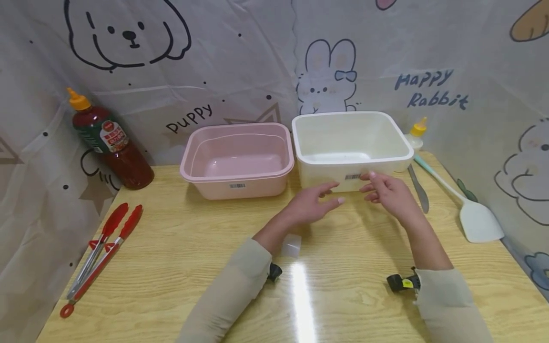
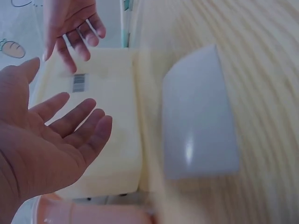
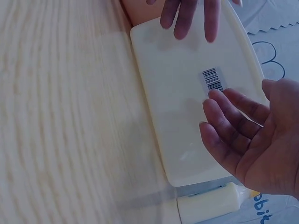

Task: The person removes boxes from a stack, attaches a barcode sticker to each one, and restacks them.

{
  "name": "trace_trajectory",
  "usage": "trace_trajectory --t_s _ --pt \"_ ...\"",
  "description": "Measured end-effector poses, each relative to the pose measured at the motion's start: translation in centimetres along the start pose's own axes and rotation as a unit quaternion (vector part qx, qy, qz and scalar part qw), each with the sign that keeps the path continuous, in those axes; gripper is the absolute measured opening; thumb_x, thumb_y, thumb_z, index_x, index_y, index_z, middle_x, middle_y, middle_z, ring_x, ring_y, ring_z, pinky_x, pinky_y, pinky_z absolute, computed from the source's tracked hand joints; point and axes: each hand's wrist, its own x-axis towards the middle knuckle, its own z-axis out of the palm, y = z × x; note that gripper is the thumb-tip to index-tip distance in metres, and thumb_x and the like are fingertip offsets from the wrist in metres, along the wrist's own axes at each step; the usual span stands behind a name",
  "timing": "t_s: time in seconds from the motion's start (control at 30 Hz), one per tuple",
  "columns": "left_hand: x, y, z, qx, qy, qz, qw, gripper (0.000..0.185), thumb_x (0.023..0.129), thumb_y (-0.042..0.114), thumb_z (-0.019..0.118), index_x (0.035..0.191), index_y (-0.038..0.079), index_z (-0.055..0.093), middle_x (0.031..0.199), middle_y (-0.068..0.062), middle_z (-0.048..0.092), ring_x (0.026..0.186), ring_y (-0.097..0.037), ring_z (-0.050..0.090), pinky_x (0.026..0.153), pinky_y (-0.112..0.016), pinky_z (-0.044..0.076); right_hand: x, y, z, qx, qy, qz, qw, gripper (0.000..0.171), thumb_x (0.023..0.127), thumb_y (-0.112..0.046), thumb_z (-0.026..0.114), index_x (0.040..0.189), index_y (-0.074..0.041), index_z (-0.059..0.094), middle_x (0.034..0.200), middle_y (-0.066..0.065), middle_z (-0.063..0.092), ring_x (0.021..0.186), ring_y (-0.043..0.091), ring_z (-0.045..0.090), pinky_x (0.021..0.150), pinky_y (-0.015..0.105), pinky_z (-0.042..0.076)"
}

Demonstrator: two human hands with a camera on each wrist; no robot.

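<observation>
Both hands are raised in front of a white plastic bin (image 1: 317, 174) at the back of the table. The left hand (image 1: 312, 204) has its fingers spread and holds nothing; its palm shows in the left wrist view. My right hand (image 1: 388, 193) is by the bin's front wall near the barcode label (image 3: 212, 79), fingers loosely bent with nothing between them. Left of the white bin stands a pink bin (image 1: 240, 188). A small translucent piece (image 1: 291, 246), shiny in the left wrist view, lies on the table near the left wrist.
Red-tipped tongs (image 1: 103, 252) lie at the left, below a tall red sauce bottle (image 1: 113, 147). To the right are a table knife (image 1: 418, 190), a white spatula (image 1: 478, 220) and a small yellow-capped bottle (image 1: 416, 135). A printed cloth (image 1: 240, 85) hangs behind.
</observation>
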Motion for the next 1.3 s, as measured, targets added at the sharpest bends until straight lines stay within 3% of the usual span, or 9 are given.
trace_trajectory --t_s 0.1,0.3,0.4,0.6,0.83,1.0,1.17,1.3 --pt "-0.8 -0.2 -0.9 0.013 0.006 0.007 0.9999 0.062 0.099 0.061 0.053 0.154 0.034 0.044 0.151 -0.002 0.055 0.138 -0.026 0.053 0.109 -0.050 0.047 -0.1 -0.3 -0.1 -0.004 0.001 -0.009 1.000 0.071 0.105 -0.062 0.028 0.141 -0.008 0.057 0.124 0.022 0.068 0.099 0.026 0.071 0.086 0.036 0.060" --pt "-2.9 -0.5 -3.5 0.019 0.018 0.019 0.9995 0.061 0.099 0.059 0.055 0.153 0.033 0.045 0.151 -0.002 0.055 0.138 -0.024 0.054 0.108 -0.049 0.048 -0.4 -0.6 -0.9 0.007 0.014 -0.043 0.999 0.066 0.107 -0.055 0.029 0.142 -0.006 0.056 0.123 0.021 0.069 0.092 0.006 0.071 0.080 0.022 0.059" --pt "-4.1 -0.6 -5.2 0.008 0.035 0.032 0.9989 0.060 0.099 0.056 0.057 0.153 0.032 0.046 0.152 0.001 0.054 0.137 -0.021 0.054 0.106 -0.046 0.051 -0.7 -0.9 -1.7 0.026 0.022 -0.046 0.998 0.065 0.107 -0.054 0.030 0.142 -0.006 0.056 0.118 0.013 0.071 0.092 0.003 0.071 0.080 0.018 0.058" --pt "-6.6 -1.4 -8.9 -0.024 0.102 0.038 0.9938 0.056 0.099 0.050 0.061 0.151 0.032 0.049 0.148 0.004 0.058 0.132 -0.018 0.058 0.102 -0.039 0.054 -1.3 -1.1 -3.2 0.046 0.054 -0.054 0.996 0.066 0.107 -0.053 0.031 0.140 -0.002 0.057 0.104 -0.016 0.071 0.090 0.001 0.071 0.079 0.017 0.058" --pt "-9.3 -3.6 -13.5 -0.012 0.174 0.040 0.9838 0.056 0.101 0.045 0.060 0.153 0.031 0.045 0.149 -0.003 0.057 0.135 -0.023 0.056 0.107 -0.043 0.051 -1.3 -0.9 -4.8 0.021 0.083 -0.040 0.996 0.066 0.107 -0.056 0.029 0.141 -0.007 0.057 0.101 -0.024 0.065 0.088 -0.003 0.069 0.078 0.013 0.057" --pt "-11.3 -5.9 -16.5 -0.001 0.206 0.016 0.9785 0.061 0.100 0.049 0.059 0.156 0.037 0.037 0.156 -0.005 0.049 0.141 -0.026 0.050 0.111 -0.048 0.048 -1.1 -0.8 -6.2 -0.001 0.101 -0.038 0.994 0.067 0.107 -0.056 0.027 0.143 -0.007 0.055 0.100 -0.028 0.063 0.086 -0.007 0.067 0.076 0.009 0.055" --pt "-13.3 -7.7 -19.4 0.024 0.227 -0.059 0.9717 0.072 0.096 0.064 0.055 0.159 0.045 0.024 0.165 -0.001 0.035 0.147 -0.034 0.042 0.115 -0.056 0.041 -0.7 -0.7 -7.9 0.008 0.130 -0.030 0.991 0.069 0.106 -0.057 0.028 0.143 -0.003 0.053 0.098 -0.030 0.062 0.087 -0.010 0.064 0.074 0.006 0.053" --pt "-14.5 -9.0 -21.2 0.041 0.245 -0.097 0.9638 0.079 0.094 0.070 0.053 0.159 0.048 0.016 0.168 0.000 0.029 0.151 -0.037 0.035 0.119 -0.060 0.033 -0.5 -0.8 -9.3 0.015 0.158 -0.014 0.987 0.066 0.106 -0.056 0.031 0.142 -0.006 0.055 0.098 -0.027 0.063 0.089 -0.008 0.062 0.072 0.005 0.052"
